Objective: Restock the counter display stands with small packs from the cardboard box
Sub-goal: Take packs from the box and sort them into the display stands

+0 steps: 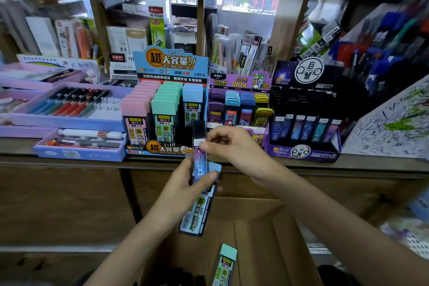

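The left hand (185, 184) grips a blue-capped lead pack (197, 213) and a constellation pack (199, 166) together. The right hand (232, 146) pinches the constellation pack, probably separating it for the constellation stand (301, 152) to its right.

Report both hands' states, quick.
Left hand: grips the blue-capped pack and the slim starry pack.
Right hand: pinches the slim starry pack.

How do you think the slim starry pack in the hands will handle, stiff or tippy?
Probably stiff: the slim starry pack stands straight above the left hand. Likely light: the right hand merely pinches it. Narrow, so probably tippy.
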Motion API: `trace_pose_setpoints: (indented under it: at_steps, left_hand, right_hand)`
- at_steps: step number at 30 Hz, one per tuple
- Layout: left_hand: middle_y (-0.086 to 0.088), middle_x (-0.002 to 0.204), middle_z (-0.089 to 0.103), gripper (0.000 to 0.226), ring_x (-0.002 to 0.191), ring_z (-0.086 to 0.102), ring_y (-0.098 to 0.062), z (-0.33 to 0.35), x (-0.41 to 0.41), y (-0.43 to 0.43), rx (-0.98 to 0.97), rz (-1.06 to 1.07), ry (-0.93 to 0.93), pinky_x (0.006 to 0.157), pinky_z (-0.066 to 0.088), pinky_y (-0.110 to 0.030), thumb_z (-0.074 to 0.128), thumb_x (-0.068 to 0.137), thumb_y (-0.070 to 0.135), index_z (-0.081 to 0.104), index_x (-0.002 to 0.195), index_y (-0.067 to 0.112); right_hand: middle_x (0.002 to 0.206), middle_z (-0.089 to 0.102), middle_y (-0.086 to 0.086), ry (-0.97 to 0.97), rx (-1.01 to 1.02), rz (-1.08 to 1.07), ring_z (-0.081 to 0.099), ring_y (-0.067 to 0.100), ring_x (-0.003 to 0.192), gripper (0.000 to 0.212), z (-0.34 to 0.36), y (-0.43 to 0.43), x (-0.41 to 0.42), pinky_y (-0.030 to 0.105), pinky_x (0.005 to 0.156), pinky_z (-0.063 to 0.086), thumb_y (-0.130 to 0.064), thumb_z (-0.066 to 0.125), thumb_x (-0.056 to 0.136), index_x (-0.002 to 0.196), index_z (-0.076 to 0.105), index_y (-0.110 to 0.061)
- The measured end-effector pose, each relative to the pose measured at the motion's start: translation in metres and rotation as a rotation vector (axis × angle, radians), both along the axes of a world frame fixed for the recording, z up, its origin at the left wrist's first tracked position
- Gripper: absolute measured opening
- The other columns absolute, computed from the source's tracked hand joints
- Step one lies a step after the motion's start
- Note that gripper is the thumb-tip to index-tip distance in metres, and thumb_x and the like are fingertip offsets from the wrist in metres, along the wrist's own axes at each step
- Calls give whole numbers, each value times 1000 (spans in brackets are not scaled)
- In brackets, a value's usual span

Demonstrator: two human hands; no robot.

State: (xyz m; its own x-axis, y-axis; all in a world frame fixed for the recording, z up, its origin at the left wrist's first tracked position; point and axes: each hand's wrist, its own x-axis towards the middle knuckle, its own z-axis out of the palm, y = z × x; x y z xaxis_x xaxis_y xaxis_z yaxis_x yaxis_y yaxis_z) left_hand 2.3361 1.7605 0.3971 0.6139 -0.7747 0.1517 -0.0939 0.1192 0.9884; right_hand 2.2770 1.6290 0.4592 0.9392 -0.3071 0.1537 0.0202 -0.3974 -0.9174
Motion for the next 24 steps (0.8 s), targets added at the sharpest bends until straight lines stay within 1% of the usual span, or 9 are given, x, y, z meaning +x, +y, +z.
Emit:
trace_pose_setpoints:
  at_steps: [3, 7, 12, 15, 18, 19, 21, 22, 24]
  left_hand:
    - [-4, 93, 72, 37, 81, 72, -21, 1, -2, 1, -5, 34, 41, 63, 55, -22, 62, 76, 34, 53, 107, 14]
    - [-4, 96, 73, 11, 83, 72, -21, 0, -2, 1, -17, 20, 39, 65, 55, -21, 50, 93, 14, 52, 103, 10]
    - [-1, 96, 73, 11, 84, 72, -19, 2, -6, -6, 10, -8, -22, 70, 55, -20, 49, 94, 12, 54, 104, 13]
    - [0, 97, 73, 12, 83, 71, -17, 4, -10, -13, 4, -15, -54, 70, 54, -18, 49, 93, 14, 53, 104, 12]
    - [-3, 97, 72, 12, 83, 71, -17, 7, -15, -18, -12, -1, -84, 70, 54, -19, 49, 93, 13, 53, 104, 12]
    - [-4, 97, 72, 12, 82, 71, -18, 8, -17, -19, -16, 4, -92, 70, 54, -19, 49, 93, 12, 54, 104, 12]
    - [-5, 96, 72, 11, 81, 71, -18, 9, -18, -19, -21, 15, -107, 70, 54, -19, 49, 93, 11, 54, 103, 11]
    - [-4, 96, 72, 11, 81, 71, -17, 9, -19, -19, -21, 22, -113, 69, 54, -18, 49, 93, 11, 54, 103, 11]
    - [0, 95, 73, 11, 80, 71, -16, 10, -19, -19, -23, 39, -122, 67, 52, -16, 48, 93, 12, 54, 103, 11]
  right_hand:
    - [74, 64, 0, -65, 129, -95, 59, 4, 64, 6, 7, -9, -4, 17, 60, 48, -12, 63, 87, 82, 61, -13]
    - [68, 68, -4, -207, 203, -242, 61, 7, 62, 4, 32, -46, -20, 20, 58, 49, -8, 61, 87, 85, 62, -12]
    - [70, 67, -3, -289, -29, -436, 62, 1, 59, 15, 41, -104, -62, 14, 56, 50, -8, 64, 86, 80, 60, -21]
    - [74, 61, -1, -253, -220, -545, 60, -2, 63, 21, 29, -136, -78, 14, 63, 51, -8, 65, 86, 79, 59, -27]
    - [78, 62, 0, -175, -276, -566, 62, 7, 74, 9, 8, -155, -80, 22, 71, 52, -11, 65, 86, 84, 61, -18]
    - [77, 62, -3, -173, -285, -565, 61, 2, 72, 7, 3, -157, -78, 18, 70, 51, -11, 66, 86, 86, 62, -17]
    - [74, 61, -10, -204, -306, -548, 59, -9, 66, 13, 0, -158, -73, 8, 64, 47, -10, 66, 85, 82, 62, -22]
    - [75, 62, -11, -209, -315, -538, 59, -9, 66, 16, 0, -159, -70, 6, 63, 46, -10, 66, 85, 81, 61, -24]
    - [79, 63, -9, -193, -340, -525, 59, -4, 71, 10, -1, -159, -66, 6, 66, 47, -12, 66, 86, 86, 63, -22]
